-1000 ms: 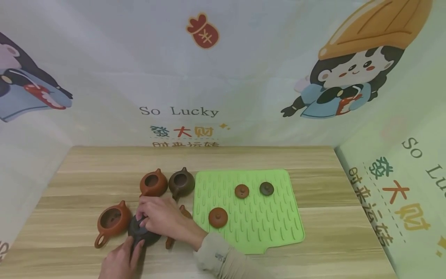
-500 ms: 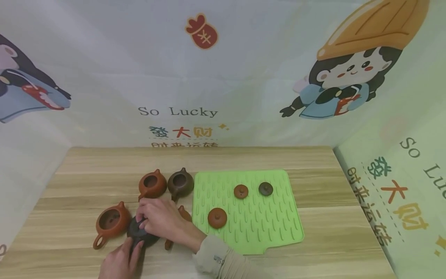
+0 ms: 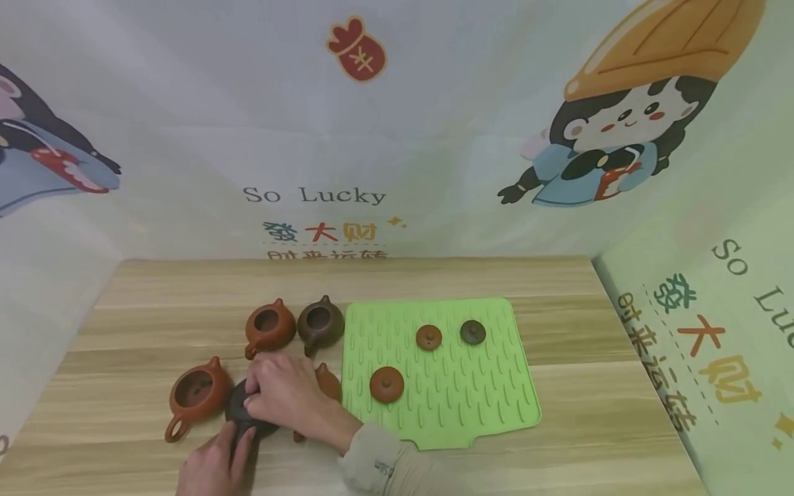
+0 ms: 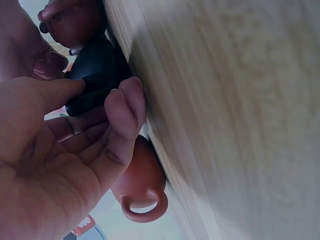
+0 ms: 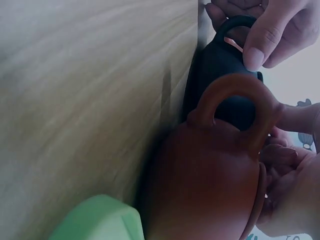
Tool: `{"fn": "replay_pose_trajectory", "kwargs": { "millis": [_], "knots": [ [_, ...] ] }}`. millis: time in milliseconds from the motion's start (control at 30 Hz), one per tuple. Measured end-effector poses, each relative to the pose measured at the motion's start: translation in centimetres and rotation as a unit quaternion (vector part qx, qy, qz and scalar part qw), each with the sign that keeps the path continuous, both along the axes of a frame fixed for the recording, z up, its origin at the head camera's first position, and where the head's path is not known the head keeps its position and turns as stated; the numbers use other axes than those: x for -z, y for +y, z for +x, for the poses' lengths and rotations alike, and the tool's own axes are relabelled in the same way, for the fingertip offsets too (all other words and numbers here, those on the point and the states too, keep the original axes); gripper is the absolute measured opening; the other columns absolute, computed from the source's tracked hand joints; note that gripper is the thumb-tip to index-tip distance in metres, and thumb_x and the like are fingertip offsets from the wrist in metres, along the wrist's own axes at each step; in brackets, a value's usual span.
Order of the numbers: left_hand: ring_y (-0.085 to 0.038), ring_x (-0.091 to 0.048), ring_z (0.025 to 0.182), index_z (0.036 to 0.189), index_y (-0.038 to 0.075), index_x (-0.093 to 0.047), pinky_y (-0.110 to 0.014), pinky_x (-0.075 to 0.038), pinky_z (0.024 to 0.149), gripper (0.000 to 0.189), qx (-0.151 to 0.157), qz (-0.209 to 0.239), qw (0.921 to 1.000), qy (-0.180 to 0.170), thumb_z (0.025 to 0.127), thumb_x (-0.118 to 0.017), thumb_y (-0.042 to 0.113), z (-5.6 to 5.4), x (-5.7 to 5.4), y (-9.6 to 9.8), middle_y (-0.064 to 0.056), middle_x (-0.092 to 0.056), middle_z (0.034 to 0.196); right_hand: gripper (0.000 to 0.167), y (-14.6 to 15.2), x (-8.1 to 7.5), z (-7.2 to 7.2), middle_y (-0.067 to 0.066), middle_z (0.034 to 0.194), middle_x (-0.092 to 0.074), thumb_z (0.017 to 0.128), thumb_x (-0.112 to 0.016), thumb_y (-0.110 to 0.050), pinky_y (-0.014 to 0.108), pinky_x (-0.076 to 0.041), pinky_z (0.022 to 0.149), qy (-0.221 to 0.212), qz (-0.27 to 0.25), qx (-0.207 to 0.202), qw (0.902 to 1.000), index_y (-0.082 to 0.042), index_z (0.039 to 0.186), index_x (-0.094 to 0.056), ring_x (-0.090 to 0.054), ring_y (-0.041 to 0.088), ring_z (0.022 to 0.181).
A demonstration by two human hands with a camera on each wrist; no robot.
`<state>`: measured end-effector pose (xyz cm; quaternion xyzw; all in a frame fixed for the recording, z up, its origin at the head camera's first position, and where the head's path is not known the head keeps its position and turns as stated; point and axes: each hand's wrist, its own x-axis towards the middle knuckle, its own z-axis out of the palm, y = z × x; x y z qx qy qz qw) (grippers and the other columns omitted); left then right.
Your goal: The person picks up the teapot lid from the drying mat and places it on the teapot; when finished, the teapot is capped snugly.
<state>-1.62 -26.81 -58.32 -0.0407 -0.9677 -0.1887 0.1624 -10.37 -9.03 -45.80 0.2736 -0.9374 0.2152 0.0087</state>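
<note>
A black teapot (image 3: 235, 406) stands on the wooden table at the front left. My left hand (image 3: 212, 463) grips its handle (image 5: 234, 22), thumb on the near side. My right hand (image 3: 287, 394) is over the pot's top, fingers curled down at the lid; the knob is hidden beneath them. Under my right forearm is a reddish teapot (image 5: 205, 175), partly covered in the head view. Another reddish teapot (image 3: 214, 398), lidless, stands just left of the black one.
Behind my hands stand an open reddish teapot (image 3: 280, 333) and a dark brown one (image 3: 331, 333). To the right lies a green ridged mat (image 3: 496, 399) bearing two reddish lids (image 3: 387, 384) and a dark lid (image 3: 473, 332). A printed cloth (image 3: 434, 151) borders the table.
The right hand's fingers have shifted slightly on top of the black teapot, covering more of its lid. The left hand keeps its grip, and the view has tilted a little.
</note>
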Motion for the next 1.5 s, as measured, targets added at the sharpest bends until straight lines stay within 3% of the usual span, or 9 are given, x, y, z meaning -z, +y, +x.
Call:
{"fn": "replay_pose_trajectory", "kwargs": {
  "millis": [300, 433, 633, 800, 900, 1000, 1167, 1300, 1500],
  "knots": [
    [-0.038, -0.056, 0.048, 0.087, 0.008, -0.056, -0.046, -0.038, 0.047, 0.029, 0.005, 0.006, 0.9998, 0.02, 0.101, -0.077, 0.021, 0.0, 0.3, -0.3, -0.001, -0.046, 0.06, 0.011, -0.6, 0.6, 1.0, -0.02, 0.081, -0.069, 0.078, -0.09, -0.035, 0.018, -0.03, 0.063, 0.064, -0.004, 0.045, 0.9969, -0.032, 0.082, -0.081, -0.06, -0.003, 0.071],
    [-0.033, -0.052, 0.046, 0.087, 0.007, -0.055, -0.043, -0.037, 0.046, 0.028, 0.009, 0.003, 0.9997, 0.024, 0.1, -0.077, 0.018, 0.1, 0.2, -0.4, 0.001, -0.043, 0.06, 0.014, -1.0, 0.3, 1.3, -0.02, 0.085, -0.069, 0.083, -0.09, -0.042, 0.021, -0.035, 0.066, 0.073, 0.04, 0.047, 0.9955, -0.032, 0.085, -0.08, -0.062, -0.001, 0.074],
    [-0.019, -0.041, 0.047, 0.086, 0.007, -0.055, -0.037, -0.033, 0.048, 0.028, -0.009, -0.007, 0.9999, -0.003, 0.098, -0.079, 0.015, 0.5, -0.1, -0.9, 0.003, -0.042, 0.061, 0.032, -1.5, -0.6, 2.0, -0.015, 0.102, -0.072, 0.096, -0.081, -0.058, 0.027, -0.042, 0.073, 0.119, 0.148, 0.0, 0.9818, -0.028, 0.108, -0.079, -0.066, 0.002, 0.073],
    [-0.019, -0.044, 0.047, 0.085, 0.009, -0.055, -0.037, -0.033, 0.048, 0.036, -0.017, 0.013, 0.9996, -0.019, 0.101, -0.08, 0.027, 0.6, -0.1, -0.6, 0.002, -0.043, 0.06, 0.041, 0.9, -1.3, 1.7, -0.013, 0.104, -0.068, 0.095, -0.078, -0.064, 0.021, -0.043, 0.074, 0.091, 0.104, -0.013, 0.9903, -0.027, 0.114, -0.076, -0.066, 0.001, 0.077],
    [-0.011, -0.044, 0.049, 0.084, 0.012, -0.054, -0.032, -0.034, 0.05, 0.041, -0.055, 0.038, 0.9943, -0.083, 0.107, -0.074, 0.04, 0.9, -1.8, -0.4, 0.006, -0.047, 0.06, 0.033, 4.2, -1.8, 0.8, -0.012, 0.101, -0.071, 0.097, -0.081, -0.054, 0.017, -0.046, 0.069, 0.05, 0.038, -0.012, 0.998, -0.024, 0.109, -0.077, -0.066, 0.001, 0.079],
    [-0.008, -0.049, 0.05, 0.093, 0.01, -0.054, -0.03, -0.035, 0.051, 0.042, -0.119, 0.083, 0.9812, -0.127, 0.112, -0.064, 0.045, 1.4, -5.4, -0.4, 0.004, -0.058, 0.061, 0.022, 8.2, -2.1, -0.2, -0.009, 0.097, -0.073, 0.098, -0.085, -0.038, 0.017, -0.048, 0.069, -0.021, -0.026, -0.013, 0.9994, -0.018, 0.102, -0.077, -0.064, 0.0, 0.08],
    [-0.01, -0.055, 0.044, 0.107, 0.0, -0.047, -0.029, -0.035, 0.047, 0.047, -0.199, 0.11, 0.9707, -0.079, 0.117, -0.052, 0.045, 2.2, -10.7, -1.7, -0.013, -0.07, 0.064, 0.013, 14.1, -1.5, -1.3, -0.003, 0.087, -0.062, 0.099, -0.084, -0.019, 0.022, -0.047, 0.075, -0.137, -0.09, -0.067, 0.9842, -0.009, 0.104, -0.078, -0.052, 0.003, 0.078],
    [-0.014, -0.056, 0.042, 0.109, -0.003, -0.046, -0.029, -0.034, 0.047, 0.049, -0.196, 0.102, 0.9737, -0.055, 0.117, -0.051, 0.045, 2.4, -11.7, -2.9, -0.017, -0.07, 0.062, 0.013, 16.9, -0.6, -1.5, -0.002, 0.088, -0.06, 0.1, -0.083, -0.014, 0.023, -0.048, 0.078, -0.152, -0.116, -0.105, 0.9759, -0.004, 0.108, -0.078, -0.052, 0.003, 0.08],
    [-0.021, -0.062, 0.047, 0.111, -0.005, -0.046, -0.032, -0.039, 0.052, 0.044, -0.163, 0.095, 0.9776, -0.094, 0.118, -0.051, 0.038, 1.7, -11.3, -3.8, -0.013, -0.071, 0.063, 0.017, 19.0, 0.4, -1.3, 0.0, 0.094, -0.066, 0.099, -0.084, -0.014, 0.023, -0.053, 0.081, -0.142, -0.141, -0.097, 0.975, -0.004, 0.111, -0.078, -0.058, 0.003, 0.086]
  ]
}}
